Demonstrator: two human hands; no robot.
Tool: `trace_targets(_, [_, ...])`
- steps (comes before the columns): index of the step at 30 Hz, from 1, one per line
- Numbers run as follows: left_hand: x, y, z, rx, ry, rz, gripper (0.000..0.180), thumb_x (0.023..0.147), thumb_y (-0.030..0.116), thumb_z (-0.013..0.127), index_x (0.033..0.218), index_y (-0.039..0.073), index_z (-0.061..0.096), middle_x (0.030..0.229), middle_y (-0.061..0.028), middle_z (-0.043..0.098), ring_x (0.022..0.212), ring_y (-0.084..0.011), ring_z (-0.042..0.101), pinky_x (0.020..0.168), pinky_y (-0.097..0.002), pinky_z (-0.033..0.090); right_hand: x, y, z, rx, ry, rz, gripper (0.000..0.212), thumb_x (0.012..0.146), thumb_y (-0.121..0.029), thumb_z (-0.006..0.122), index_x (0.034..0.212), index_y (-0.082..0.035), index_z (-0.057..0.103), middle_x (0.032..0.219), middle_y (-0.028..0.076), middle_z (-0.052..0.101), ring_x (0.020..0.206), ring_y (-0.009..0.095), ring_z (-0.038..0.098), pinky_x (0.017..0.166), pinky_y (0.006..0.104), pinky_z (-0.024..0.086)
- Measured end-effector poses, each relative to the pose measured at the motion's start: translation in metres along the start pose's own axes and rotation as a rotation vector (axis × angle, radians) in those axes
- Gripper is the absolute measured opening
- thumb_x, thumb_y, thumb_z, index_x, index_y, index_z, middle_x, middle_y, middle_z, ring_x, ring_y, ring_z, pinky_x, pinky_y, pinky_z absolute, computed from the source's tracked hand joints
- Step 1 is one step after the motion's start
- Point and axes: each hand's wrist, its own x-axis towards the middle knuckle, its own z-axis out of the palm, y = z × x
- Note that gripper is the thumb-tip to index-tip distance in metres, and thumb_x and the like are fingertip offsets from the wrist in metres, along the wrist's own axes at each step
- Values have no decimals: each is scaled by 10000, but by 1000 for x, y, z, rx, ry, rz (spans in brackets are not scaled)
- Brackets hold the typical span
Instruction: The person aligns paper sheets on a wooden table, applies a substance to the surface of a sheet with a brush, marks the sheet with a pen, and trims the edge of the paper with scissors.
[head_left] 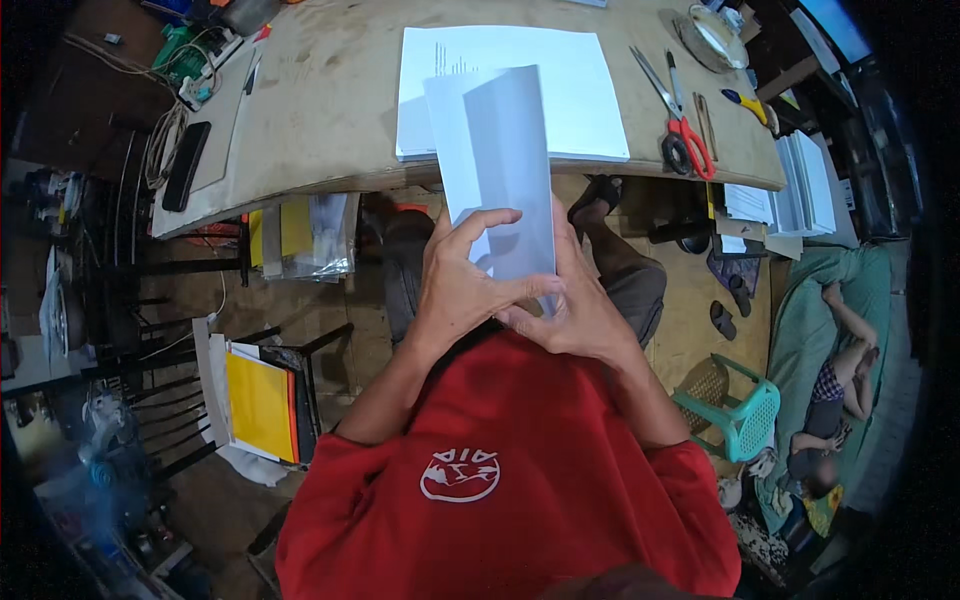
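Note:
Between both hands I hold a white sheet of paper (505, 150), curved lengthwise and standing up in front of my chest. My left hand (465, 275) grips its lower left side, with the index finger lying across the front and the thumb reaching right along the bottom. On the other side my right hand (575, 285) is wrapped behind the right edge, its thumb near my left thumb at the lower end. Just beyond, a stack of white paper (575, 90) lies on the table, a few lines of print showing at its upper left. The held sheet partly covers this stack.
On the table (330, 110), red-handled scissors (685, 140), a pen (675, 80) and a yellow-handled tool (748, 105) lie right; a black phone-like object (186, 166) lies left. A green stool (740, 410) stands at right. A person (835, 400) lies on green cloth beyond. Yellow folders (262, 405) rest on a chair.

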Motion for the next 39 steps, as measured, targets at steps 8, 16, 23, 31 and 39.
trace_targets(8, [1, -8, -3, -147, -50, 6, 597, 647, 353, 956, 1109, 48, 731, 1145, -180, 643, 1084, -305, 634, 941, -416, 515, -7, 6, -2, 93, 21, -24, 1203, 744, -276, 845, 1592, 2, 38, 1587, 287, 239, 1485, 394, 269, 1196, 446, 270])
trace_targets(16, [28, 3, -67, -44, 147, 139, 218, 889, 135, 736, 1079, 27, 725, 1075, -125, 681, 996, -201, 645, 898, -350, 502, -28, 50, -34, 467, 589, 426, 270, 925, -239, 758, 1066, -11, 724, 888, 7, 712, 740, 50, 611, 631, 228, 482])
trace_targets(23, [93, 51, -150, -36, 157, 80, 318, 1020, 281, 609, 1164, 2, 657, 933, -29, 696, 795, -74, 623, 663, -248, 501, -66, 84, -78, 959, 777, 268, 275, 982, -196, 675, 1154, 18, 658, 1060, 79, 712, 898, 142, 673, 807, 308, 537])
trace_targets(31, [180, 57, -209, 141, 88, 241, 351, 1041, 311, 580, 1226, 23, 661, 990, -26, 711, 882, -96, 665, 728, -234, 534, -120, 117, -117, 532, 1117, 308, 385, 1022, -245, 609, 1278, 40, 575, 1142, 110, 669, 999, 183, 636, 870, 321, 509])
trace_targets(39, [165, 101, -88, 368, -391, 115, 728, 978, 707, 414, 1270, 100, 690, 1201, -130, 695, 1061, -251, 666, 912, -393, 526, -137, 54, -167, 600, 1302, 22, 413, 1026, -196, 563, 1324, 88, 522, 1156, 178, 645, 995, 226, 653, 857, 329, 536])
